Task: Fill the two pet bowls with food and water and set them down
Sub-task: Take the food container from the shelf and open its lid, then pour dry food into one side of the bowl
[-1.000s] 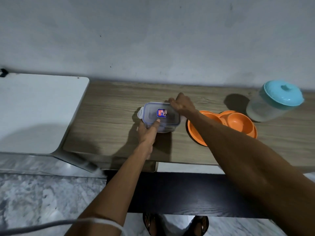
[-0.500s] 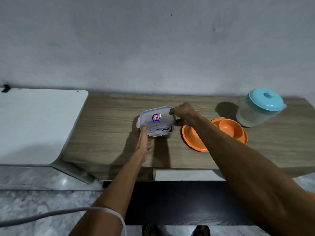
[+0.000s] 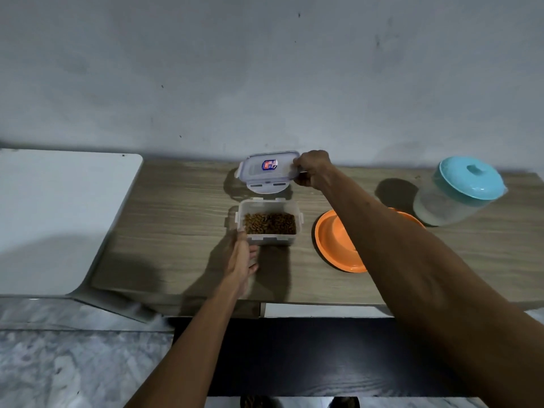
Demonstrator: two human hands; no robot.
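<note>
Now the lid [image 3: 269, 171] is pinched in the right hand [image 3: 309, 169] near the wall; the left hand [image 3: 243, 257], fingers loose, steadies the open kibble tub [image 3: 269, 222] beside the orange bowls [image 3: 335, 242] on the worktop [image 3: 176, 219]. Kibble could be spilled if the tub is tipped carelessly.

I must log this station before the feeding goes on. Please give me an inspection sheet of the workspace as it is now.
Surface: wooden table against a grey wall, white table abutting on the left.
Job's things: open container holding brown kibble; its lid off, behind it; orange double bowl, visible part empty, part hidden by the right arm; jug with teal lid, upright.
Clutter: nothing seen.
Hands: left hand at the container's near left corner; right hand gripping the lid's right edge.
Cables: nothing seen.
Surroundings: marble floor, dark panel below the table.
</note>
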